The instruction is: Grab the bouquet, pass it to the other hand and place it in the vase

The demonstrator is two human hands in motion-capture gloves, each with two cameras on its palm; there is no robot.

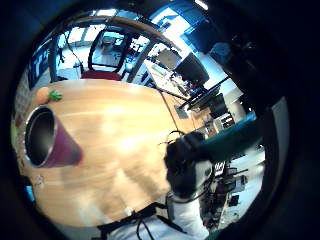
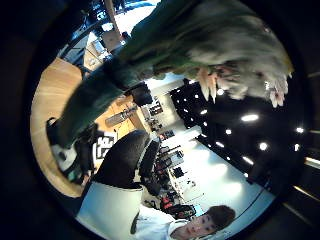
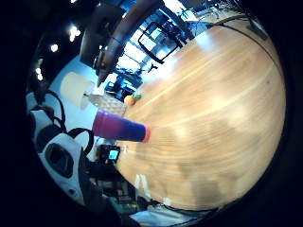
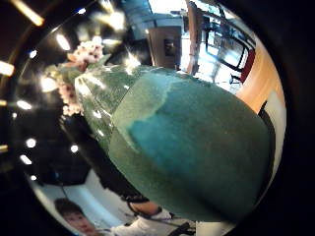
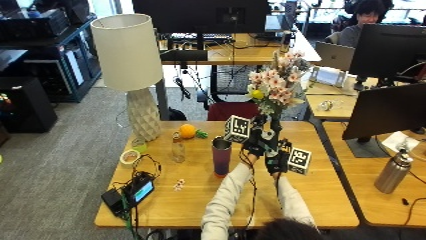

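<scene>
Bouquet held upright above the desk, just right of the vase, long axis near vertical, blossoms up. Both hands meet on the wrapped stem: left hand above, right hand below. Right fingers grasp the stem; whether the left fingers have clenched, cannot tell. Handover judged under way. Left hand is nearer the vase. Vase stands upright, mouth open, interior dark with nothing visible inside.

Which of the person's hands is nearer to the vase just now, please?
Left. The left hand grips the bouquet stem just beside the vase; the right hand holds the stem lower, farther from it.
</scene>
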